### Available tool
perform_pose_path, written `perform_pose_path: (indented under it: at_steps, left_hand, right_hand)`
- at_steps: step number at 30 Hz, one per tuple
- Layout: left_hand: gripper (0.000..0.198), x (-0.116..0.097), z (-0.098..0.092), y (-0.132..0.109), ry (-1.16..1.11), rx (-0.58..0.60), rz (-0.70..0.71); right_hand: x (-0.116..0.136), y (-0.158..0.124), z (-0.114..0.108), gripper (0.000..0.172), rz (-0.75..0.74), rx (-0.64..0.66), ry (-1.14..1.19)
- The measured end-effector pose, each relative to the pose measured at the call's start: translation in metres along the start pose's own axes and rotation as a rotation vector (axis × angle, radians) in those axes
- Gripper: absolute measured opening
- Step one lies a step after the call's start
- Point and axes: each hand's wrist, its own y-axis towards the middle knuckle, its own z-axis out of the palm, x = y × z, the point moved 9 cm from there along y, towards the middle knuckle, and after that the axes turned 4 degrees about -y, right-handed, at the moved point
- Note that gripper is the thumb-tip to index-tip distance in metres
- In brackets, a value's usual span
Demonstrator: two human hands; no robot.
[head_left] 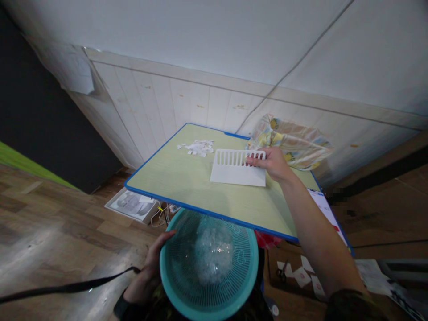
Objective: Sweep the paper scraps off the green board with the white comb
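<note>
My left hand grips the left rim of a round turquoise plastic basket, which sits below the table's near edge. Inside it lies a heap of clear, shiny plastic pieces, too small to name. In my right hand is a flat white plastic panel with a row of slots along its top, pinched at its upper right corner over the table. Beyond it to the left, small white paper scraps are piled on the pale green tabletop.
A patterned cloth bag stands at the table's back right, against the white wall. Papers lie on the right edge. On the floor are a white box with cables to the left, and scissors among paper pieces to the right.
</note>
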Motion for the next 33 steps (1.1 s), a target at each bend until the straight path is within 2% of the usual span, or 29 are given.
perform_pose_path:
  at_steps: [2,7,14,19,25,30,33]
  left_hand:
    - [0.029,-0.004,0.001,-0.002,0.041,-0.024,0.034]
    - [0.029,-0.003,0.003,-0.003,0.085,-0.022,0.032]
    - [0.029,-0.003,-0.006,0.003,0.069,-0.031,0.053]
    - [0.028,-0.004,-0.006,0.002,0.056,-0.049,0.056]
    - [0.027,-0.004,-0.005,-0.001,0.079,-0.048,0.059]
    - [0.027,-0.004,-0.002,-0.001,0.083,-0.032,0.045]
    - [0.028,-0.007,0.0,-0.004,0.077,-0.042,0.041]
  right_hand:
    - [0.003,0.0,0.001,0.036,-0.024,-0.001,-0.043]
    - [0.002,0.0,-0.011,0.039,-0.018,-0.115,-0.08]
    - [0.011,-0.002,0.0,0.04,-0.042,0.01,-0.096]
    - [0.008,-0.002,-0.011,0.04,-0.049,-0.092,-0.122]
    - [0.009,-0.002,0.0,0.038,-0.046,0.0,-0.104]
    - [0.01,-0.003,-0.012,0.039,-0.04,-0.096,-0.109]
    - [0.02,-0.014,-0.015,0.036,-0.071,-0.106,-0.147]
